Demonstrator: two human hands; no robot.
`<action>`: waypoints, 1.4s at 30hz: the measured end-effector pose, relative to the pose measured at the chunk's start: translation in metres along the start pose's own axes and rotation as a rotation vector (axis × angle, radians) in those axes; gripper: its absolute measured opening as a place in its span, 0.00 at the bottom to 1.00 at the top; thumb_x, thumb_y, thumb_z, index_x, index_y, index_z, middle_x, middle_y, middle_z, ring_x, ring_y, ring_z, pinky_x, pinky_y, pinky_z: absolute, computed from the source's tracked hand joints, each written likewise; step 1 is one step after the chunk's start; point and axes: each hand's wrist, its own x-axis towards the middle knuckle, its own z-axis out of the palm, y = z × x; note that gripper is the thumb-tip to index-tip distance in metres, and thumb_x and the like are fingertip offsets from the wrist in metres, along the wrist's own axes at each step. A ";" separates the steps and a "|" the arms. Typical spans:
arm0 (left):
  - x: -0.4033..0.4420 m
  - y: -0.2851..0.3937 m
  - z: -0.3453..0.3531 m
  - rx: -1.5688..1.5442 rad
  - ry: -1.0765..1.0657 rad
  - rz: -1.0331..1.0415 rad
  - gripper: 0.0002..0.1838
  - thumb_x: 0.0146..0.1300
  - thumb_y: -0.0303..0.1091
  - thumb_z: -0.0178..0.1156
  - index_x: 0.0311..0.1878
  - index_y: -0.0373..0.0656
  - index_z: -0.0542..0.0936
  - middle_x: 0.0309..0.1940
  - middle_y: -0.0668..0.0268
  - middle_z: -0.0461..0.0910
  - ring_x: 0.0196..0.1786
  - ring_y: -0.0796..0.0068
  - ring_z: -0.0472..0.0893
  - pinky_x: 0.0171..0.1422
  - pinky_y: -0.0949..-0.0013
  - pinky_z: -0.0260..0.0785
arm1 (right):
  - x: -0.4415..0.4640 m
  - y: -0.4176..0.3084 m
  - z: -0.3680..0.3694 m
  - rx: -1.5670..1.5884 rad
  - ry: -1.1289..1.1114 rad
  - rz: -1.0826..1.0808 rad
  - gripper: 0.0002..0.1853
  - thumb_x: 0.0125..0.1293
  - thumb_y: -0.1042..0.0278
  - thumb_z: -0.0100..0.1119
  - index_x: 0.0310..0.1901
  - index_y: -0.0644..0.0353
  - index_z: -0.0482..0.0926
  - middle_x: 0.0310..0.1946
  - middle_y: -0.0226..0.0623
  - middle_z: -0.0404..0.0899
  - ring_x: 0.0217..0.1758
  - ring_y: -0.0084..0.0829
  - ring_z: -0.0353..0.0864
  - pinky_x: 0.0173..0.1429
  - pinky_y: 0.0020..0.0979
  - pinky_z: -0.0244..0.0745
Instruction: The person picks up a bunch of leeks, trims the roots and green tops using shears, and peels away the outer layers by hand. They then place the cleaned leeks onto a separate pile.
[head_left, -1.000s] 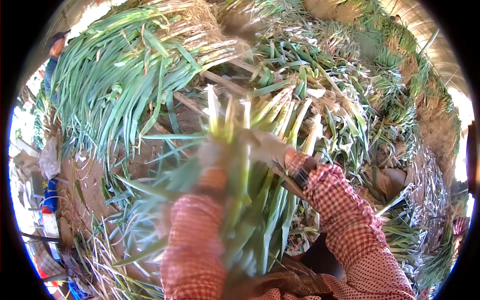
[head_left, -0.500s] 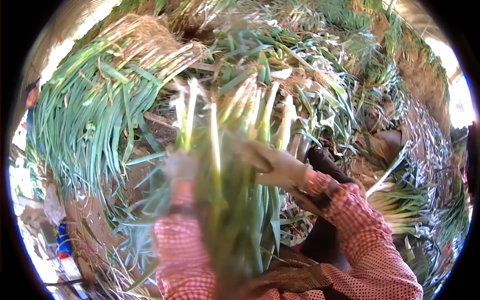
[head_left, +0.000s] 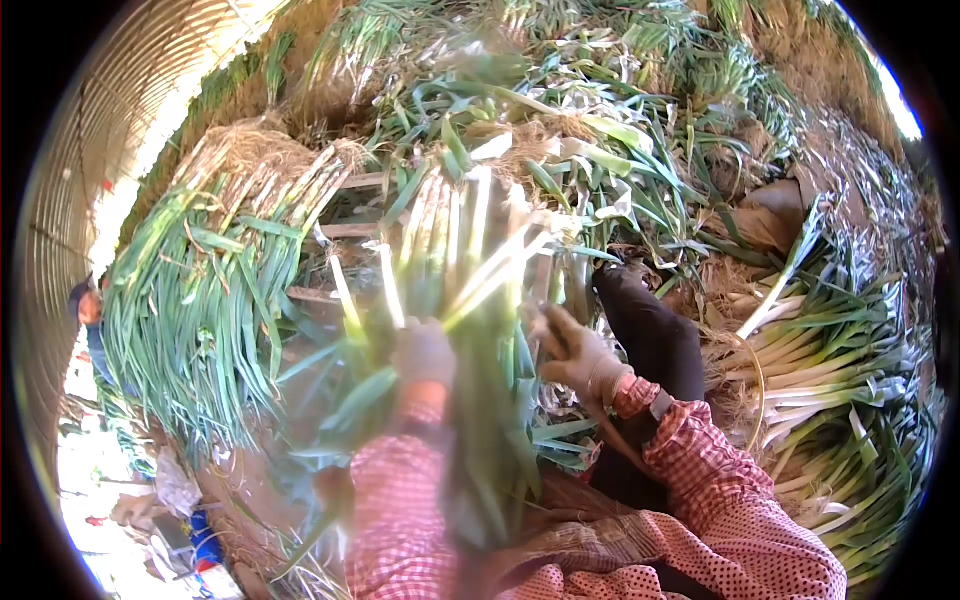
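From where I stand, the worker's left hand (head_left: pixel 424 355), in a pale glove, is blurred, yet it looks closed on a few leeks (head_left: pixel 390 287), whose white ends rise out of the top of it. A pair of pale stalks (head_left: pixel 490 278) cross just to the right of that fist, slanting up; whether they sit in the same grip I can't tell. The right hand (head_left: pixel 580 350), gloved too, is loose and fairly wide, fingers apart and pointing in toward the leaves (head_left: pixel 490 450) that hang in a green smear between the two arms; I can't make out whether the fingertips touch them. A dark band (head_left: pixel 662 403) circles the right wrist, and both sleeves (head_left: pixel 715 470) are red and white check. Straight ahead, a bunch (head_left: pixel 430 215) lies with its white ends pointing away from the worker. Over to the left a big heap (head_left: pixel 195 310) spills its leaves downward, roots at the top, near some wooden slats (head_left: pixel 350 230). On the right, past a dark-clad leg (head_left: pixel 650 340), lies another pile (head_left: pixel 800 370), its white stalks and roots toward the worker and its leaves outward. Beyond the left heap, someone in a cap (head_left: pixel 88 305) is half hidden at the edge, beside a ribbed wall (head_left: pixel 110 130).
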 end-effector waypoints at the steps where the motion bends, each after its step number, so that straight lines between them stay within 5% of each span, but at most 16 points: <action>1: -0.001 -0.003 0.000 0.004 0.012 0.021 0.14 0.67 0.37 0.61 0.51 0.42 0.80 0.52 0.55 0.76 0.57 0.51 0.79 0.58 0.53 0.77 | 0.002 0.009 -0.003 0.192 0.081 0.019 0.53 0.51 0.69 0.70 0.78 0.65 0.51 0.60 0.51 0.77 0.57 0.36 0.81 0.62 0.30 0.75; 6: -0.004 0.005 0.013 0.089 0.093 0.046 0.14 0.68 0.39 0.61 0.51 0.41 0.80 0.53 0.54 0.75 0.56 0.48 0.79 0.55 0.48 0.76 | 0.005 0.028 -0.014 0.060 0.092 -0.062 0.55 0.50 0.68 0.70 0.78 0.69 0.50 0.63 0.53 0.76 0.62 0.36 0.78 0.66 0.30 0.72; 11: 0.010 -0.012 -0.033 0.000 -0.079 0.031 0.18 0.67 0.47 0.59 0.53 0.46 0.80 0.45 0.49 0.84 0.50 0.51 0.85 0.54 0.50 0.76 | 0.022 0.077 -0.032 0.123 0.244 0.041 0.56 0.47 0.57 0.70 0.79 0.57 0.53 0.63 0.58 0.75 0.67 0.51 0.76 0.69 0.36 0.70; 17: 0.033 -0.005 -0.208 -0.197 -0.043 0.077 0.19 0.68 0.45 0.57 0.51 0.38 0.79 0.40 0.49 0.84 0.44 0.53 0.84 0.49 0.55 0.75 | 0.008 0.045 -0.054 -0.154 -0.148 0.216 0.60 0.48 0.41 0.75 0.79 0.54 0.53 0.63 0.54 0.76 0.68 0.50 0.75 0.72 0.40 0.69; 20: 0.021 0.030 -0.294 0.164 0.179 0.343 0.16 0.69 0.42 0.57 0.48 0.39 0.79 0.37 0.52 0.83 0.42 0.56 0.84 0.48 0.53 0.75 | 0.024 0.070 -0.038 -0.052 0.290 -0.040 0.62 0.48 0.37 0.75 0.78 0.60 0.52 0.71 0.65 0.60 0.74 0.55 0.64 0.73 0.45 0.68; 22: 0.015 0.045 -0.322 0.402 0.316 0.555 0.14 0.69 0.42 0.57 0.46 0.39 0.79 0.36 0.54 0.84 0.42 0.58 0.85 0.47 0.53 0.76 | 0.014 0.037 -0.054 0.240 0.604 -0.185 0.65 0.45 0.51 0.81 0.79 0.61 0.47 0.71 0.59 0.57 0.73 0.53 0.65 0.72 0.44 0.70; 23: 0.007 0.055 -0.327 0.470 0.250 0.551 0.14 0.69 0.41 0.58 0.45 0.39 0.79 0.36 0.54 0.84 0.41 0.58 0.85 0.47 0.53 0.76 | 0.017 0.036 -0.056 0.419 0.765 -0.303 0.66 0.43 0.58 0.83 0.79 0.61 0.46 0.71 0.56 0.54 0.73 0.51 0.65 0.72 0.43 0.71; 25: -0.019 0.086 -0.325 0.604 0.110 0.541 0.12 0.68 0.40 0.59 0.44 0.40 0.80 0.36 0.54 0.84 0.40 0.58 0.85 0.48 0.53 0.76 | 0.015 0.035 -0.070 0.157 1.027 -0.389 0.67 0.40 0.65 0.85 0.78 0.61 0.46 0.71 0.53 0.50 0.74 0.46 0.62 0.71 0.39 0.74; 27: -0.056 0.109 -0.308 0.644 -0.076 0.420 0.10 0.68 0.37 0.60 0.45 0.42 0.79 0.32 0.54 0.83 0.35 0.56 0.84 0.46 0.55 0.77 | 0.015 0.044 -0.074 0.033 1.060 -0.522 0.68 0.39 0.56 0.86 0.77 0.60 0.47 0.74 0.54 0.50 0.76 0.49 0.61 0.64 0.42 0.80; 30: -0.105 0.098 -0.277 0.595 -0.194 0.484 0.08 0.68 0.36 0.59 0.45 0.43 0.78 0.30 0.56 0.81 0.32 0.56 0.83 0.43 0.55 0.75 | 0.015 0.046 -0.064 -0.219 0.962 -0.508 0.62 0.46 0.60 0.81 0.78 0.60 0.47 0.73 0.62 0.57 0.72 0.59 0.66 0.65 0.46 0.76; 34: -0.157 0.018 -0.246 0.270 -0.129 0.617 0.11 0.65 0.38 0.60 0.43 0.42 0.76 0.30 0.53 0.79 0.37 0.48 0.82 0.44 0.51 0.72 | 0.015 0.057 -0.063 0.205 0.382 -0.278 0.31 0.49 0.83 0.72 0.60 0.65 0.80 0.46 0.32 0.86 0.47 0.19 0.81 0.53 0.23 0.77; 35: -0.167 0.006 -0.244 0.190 -0.141 0.607 0.11 0.65 0.39 0.60 0.43 0.41 0.76 0.30 0.52 0.78 0.38 0.47 0.81 0.45 0.51 0.72 | 0.011 0.054 -0.062 -0.052 0.398 -0.250 0.29 0.46 0.57 0.80 0.54 0.45 0.84 0.45 0.40 0.87 0.49 0.42 0.87 0.56 0.37 0.80; 36: -0.183 -0.004 -0.251 0.250 -0.208 0.531 0.13 0.63 0.40 0.60 0.44 0.40 0.76 0.32 0.51 0.78 0.39 0.44 0.80 0.45 0.49 0.71 | 0.024 0.069 -0.056 0.034 0.399 -0.309 0.27 0.50 0.70 0.76 0.55 0.56 0.83 0.44 0.35 0.86 0.45 0.30 0.83 0.52 0.30 0.79; 40: -0.255 -0.077 -0.212 0.097 -0.054 0.446 0.13 0.62 0.38 0.62 0.42 0.37 0.78 0.32 0.50 0.79 0.36 0.47 0.80 0.44 0.51 0.72 | 0.089 0.140 -0.039 0.021 0.702 -0.497 0.15 0.73 0.76 0.47 0.54 0.66 0.82 0.35 0.28 0.82 0.35 0.23 0.80 0.41 0.24 0.76; 41: -0.272 -0.101 -0.209 0.168 -0.032 0.476 0.14 0.61 0.38 0.62 0.43 0.37 0.78 0.32 0.50 0.79 0.36 0.48 0.81 0.44 0.52 0.72 | 0.119 0.197 -0.083 0.444 0.491 -0.074 0.14 0.72 0.76 0.47 0.51 0.65 0.82 0.32 0.31 0.82 0.33 0.26 0.81 0.37 0.29 0.76; 42: -0.293 -0.132 -0.211 0.245 -0.016 0.488 0.14 0.61 0.37 0.63 0.43 0.36 0.78 0.32 0.50 0.78 0.37 0.49 0.81 0.44 0.52 0.72 | 0.114 0.175 -0.084 0.388 0.524 -0.117 0.14 0.70 0.74 0.51 0.56 0.65 0.77 0.35 0.33 0.82 0.36 0.27 0.81 0.39 0.29 0.77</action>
